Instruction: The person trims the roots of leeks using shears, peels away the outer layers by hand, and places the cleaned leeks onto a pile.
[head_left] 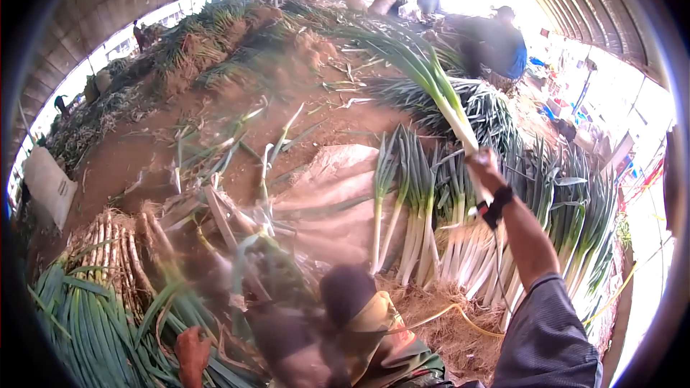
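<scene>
- Hands: 2, comprising 1 left hand and 1 right hand.
- Wristband, black: 1.
- Raised leek: 1.
- Row of pale-stemmed leeks: 1; individual stems overlap, exact count not readable.
- Foreground pile of leeks with roots: 1; stems too crowded for an exact count.
- White sack at left side: 1.
- Person in blue, background: 1.
- Small distant figures at left: 2, comprising 1 upper figure and 1 lower figure; details too small to tell.
</scene>
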Tool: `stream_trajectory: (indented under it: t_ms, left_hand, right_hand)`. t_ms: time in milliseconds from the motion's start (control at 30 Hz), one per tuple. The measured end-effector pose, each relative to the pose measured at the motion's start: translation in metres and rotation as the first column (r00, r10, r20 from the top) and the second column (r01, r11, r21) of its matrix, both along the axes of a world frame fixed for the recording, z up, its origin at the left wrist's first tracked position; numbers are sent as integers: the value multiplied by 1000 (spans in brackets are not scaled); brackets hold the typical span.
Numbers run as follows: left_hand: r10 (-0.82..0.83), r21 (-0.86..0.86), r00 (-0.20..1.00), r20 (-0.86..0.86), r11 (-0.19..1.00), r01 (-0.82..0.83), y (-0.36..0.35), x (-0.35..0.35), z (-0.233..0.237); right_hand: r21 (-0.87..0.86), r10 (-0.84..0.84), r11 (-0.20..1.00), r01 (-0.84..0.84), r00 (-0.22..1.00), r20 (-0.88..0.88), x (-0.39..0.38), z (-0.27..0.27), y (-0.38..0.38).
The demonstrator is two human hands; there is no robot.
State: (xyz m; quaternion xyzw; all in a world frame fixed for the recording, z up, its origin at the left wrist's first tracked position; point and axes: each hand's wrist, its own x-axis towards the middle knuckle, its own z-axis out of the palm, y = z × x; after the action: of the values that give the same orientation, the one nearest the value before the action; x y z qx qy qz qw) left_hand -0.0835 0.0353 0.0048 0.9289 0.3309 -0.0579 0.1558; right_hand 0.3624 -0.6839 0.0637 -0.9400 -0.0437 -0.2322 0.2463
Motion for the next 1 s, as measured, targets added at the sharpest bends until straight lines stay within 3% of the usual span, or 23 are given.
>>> stream_trajectory:
  t_ms: [33,67,100,133,167,200,233,300,400,433,533,567,633,700,733,767,833,867,900,933,967,1000]
  left_hand:
    - [-6,-5,1000,7,1000,7,-1,2,-1]
    - [-9,-11,1000,16,1000,10,-4,3,-2]
    - [-10,-17,1000,24,1000,10,-8,2,-2]
    - [-52,-38,994,-98,998,48,-11,6,5]
    - [-50,-60,993,-111,997,43,-16,5,6]
    - [-52,-79,991,-125,996,42,-20,6,8]
    - [-56,-95,989,-139,995,43,-21,6,9]
    - [-62,-131,990,-129,990,45,-17,4,-5]
    - [-147,-120,989,13,982,147,-15,-4,-23]
    - [-192,-108,978,86,974,201,-13,-11,-29]
    - [-156,-69,974,164,983,169,-29,-13,-23]
    - [-180,-42,956,233,980,195,-25,-18,-36]
    - [-196,-32,960,198,978,206,-31,-16,-43]
    - [-80,-130,984,162,986,102,-57,-8,-25]
    - [-118,-79,970,212,987,138,-65,-9,-33]
    - [-161,-25,952,259,984,174,-68,-8,-45]
    - [-208,36,935,286,978,207,-80,-13,-57]
    - [-292,145,901,321,955,258,-82,-13,-65]
    - [-235,134,918,319,970,201,-92,-8,-56]
    - [-143,72,940,310,989,127,-100,-3,-55]
    - [-51,11,953,298,999,50,-106,2,-55]
    - [-69,57,950,306,997,54,-108,4,-63]
  right_hand:
    - [-365,101,929,-57,990,102,-9,-47,-18]
    - [-607,184,794,-45,968,169,-23,-89,-29]
    - [-694,219,719,-36,959,177,-37,-128,-36]
    - [-334,-20,941,-55,976,-219,-59,-134,-20]
    - [-53,-241,966,253,809,-536,-82,-140,-2]
    - [161,-131,928,337,697,-705,-108,-137,12]
    - [3,-206,963,268,748,-630,-121,-158,15]
    - [149,-78,950,273,672,-736,-135,-166,29]
    - [103,31,994,39,798,-602,-119,-187,46]
    - [90,94,994,-56,859,-503,-120,-166,72]
    - [166,312,950,-264,826,-469,-95,-145,147]
    - [168,350,937,-307,806,-478,-115,-90,190]
    - [180,592,799,-574,700,-399,-140,-50,252]
    - [146,780,593,-792,519,-350,-173,-17,306]
    - [-51,829,493,-869,487,-274,-187,-5,328]
    - [-255,876,384,-888,437,-204,-198,2,347]
    - [-275,896,291,-916,362,-258,-213,-2,383]
    - [-241,909,257,-936,319,-269,-221,-3,399]
    - [-209,919,222,-952,276,-281,-227,-8,414]
    - [-248,965,154,-957,199,-170,-232,-20,425]
    - [-286,945,110,-952,190,-267,-233,-36,435]
    - [-321,915,64,-945,184,-359,-232,-53,444]
